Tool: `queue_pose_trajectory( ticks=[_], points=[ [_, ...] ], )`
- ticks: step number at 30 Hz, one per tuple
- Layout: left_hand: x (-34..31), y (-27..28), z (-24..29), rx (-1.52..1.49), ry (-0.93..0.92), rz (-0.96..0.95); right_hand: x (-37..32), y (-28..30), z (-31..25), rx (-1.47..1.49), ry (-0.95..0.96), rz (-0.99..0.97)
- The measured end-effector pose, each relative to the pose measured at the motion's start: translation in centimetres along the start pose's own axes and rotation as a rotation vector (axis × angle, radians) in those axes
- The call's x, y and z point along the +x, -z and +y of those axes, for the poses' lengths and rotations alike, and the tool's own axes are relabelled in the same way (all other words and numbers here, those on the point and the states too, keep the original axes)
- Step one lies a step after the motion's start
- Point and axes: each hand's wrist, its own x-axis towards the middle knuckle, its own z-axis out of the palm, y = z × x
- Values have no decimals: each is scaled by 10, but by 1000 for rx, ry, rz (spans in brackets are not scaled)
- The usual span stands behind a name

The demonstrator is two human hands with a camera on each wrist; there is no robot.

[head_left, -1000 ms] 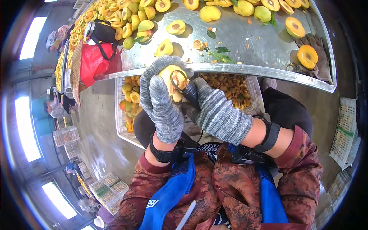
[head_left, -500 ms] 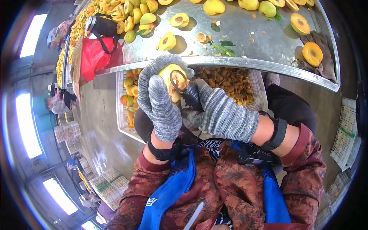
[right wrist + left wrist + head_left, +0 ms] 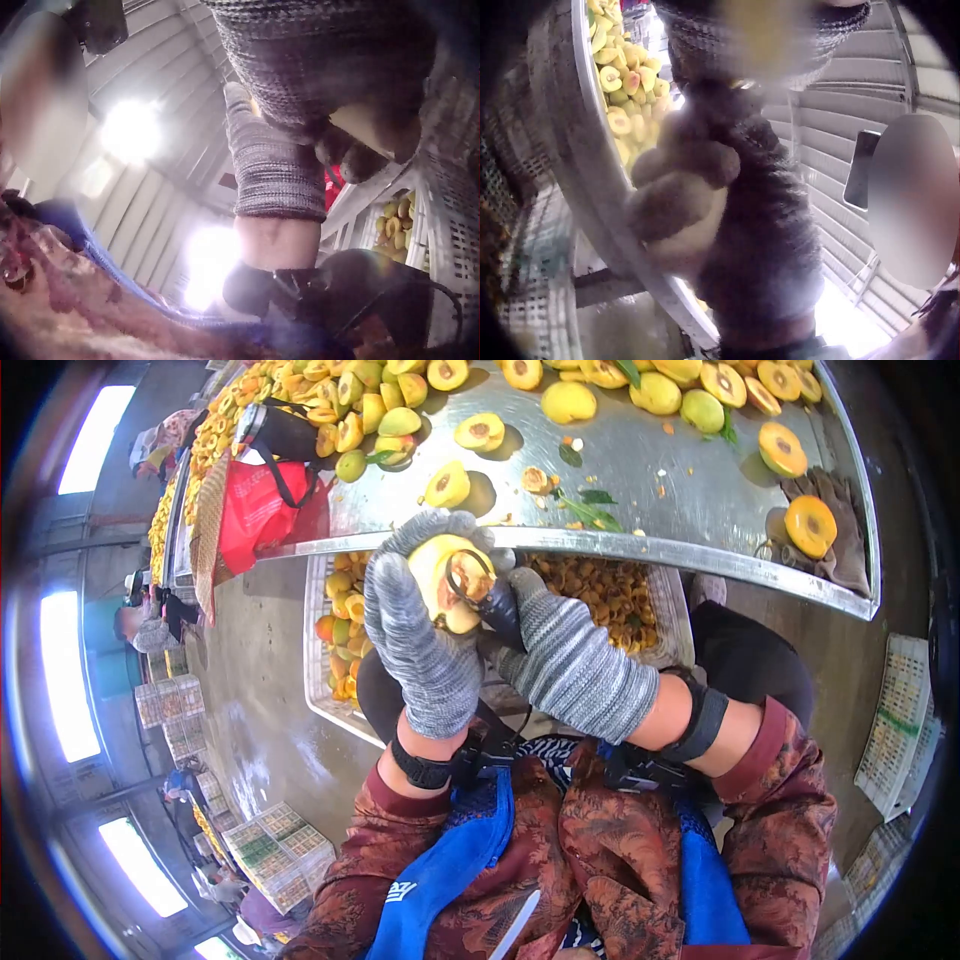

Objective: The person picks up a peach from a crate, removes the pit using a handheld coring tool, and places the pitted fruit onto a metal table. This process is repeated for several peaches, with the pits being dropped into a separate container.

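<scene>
In the head view a yellow halved fruit (image 3: 436, 572) with a brown centre rests in the gloved left hand (image 3: 420, 630), whose fingers curl round its far side. The gloved right hand (image 3: 580, 655) grips the black handle (image 3: 503, 612) of a tool with a looped blade. That loop (image 3: 465, 572) lies against the fruit's brown centre. Both wrist views are dim and blurred; the left one shows fingers (image 3: 679, 199) round the pale fruit (image 3: 694, 236), and the right one shows both gloves close together.
A metal table (image 3: 640, 490) holds many fruit halves, leaves, a red bag (image 3: 255, 510), a dark flask (image 3: 280, 435) and brown gloves (image 3: 840, 530). Beneath its edge stands a white crate (image 3: 682, 615) with fruit and scraps. More crates (image 3: 893, 725) and people are at the sides.
The left fingers and thumb have shifted, uncovering more of the fruit, whose cut face is turned more to the head camera. The tool's loop stays at the fruit's centre.
</scene>
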Motion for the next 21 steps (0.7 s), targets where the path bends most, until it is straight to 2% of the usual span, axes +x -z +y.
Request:
queue_pose_trajectory(
  ticks=[1, 2, 3, 9, 11, 14, 16, 18, 20, 21],
  points=[
    [0, 2, 2, 44, -1, -94, 0, 2, -5, 18, -121, -46],
    [-1, 4, 3, 90, -1, -190, 0, 1, -5, 14, -107, -48],
    [-3, 4, 0, 30, 29, -124, 0, -2, -2, 26, -106, -49],
    [-5, 8, 4, 55, -59, -110, 0, -5, -6, 16, -25, -66],
    [-7, 14, 6, 21, -78, -122, 0, 1, -20, -17, -136, -186],
    [-10, 18, 9, 130, -99, -21, -3, 5, -27, -74, -128, -264],
    [-12, 17, 15, 25, -138, -149, -7, -1, -22, -94, -145, -301],
    [-12, 22, 16, 61, -149, -96, -15, -8, -14, 37, -30, -226],
    [-13, 23, 23, 70, -68, -234, -17, -4, -22, 39, -32, -218],
    [-13, 24, 23, 106, -87, -227, -18, -4, -20, 19, -42, -253]
  ],
)
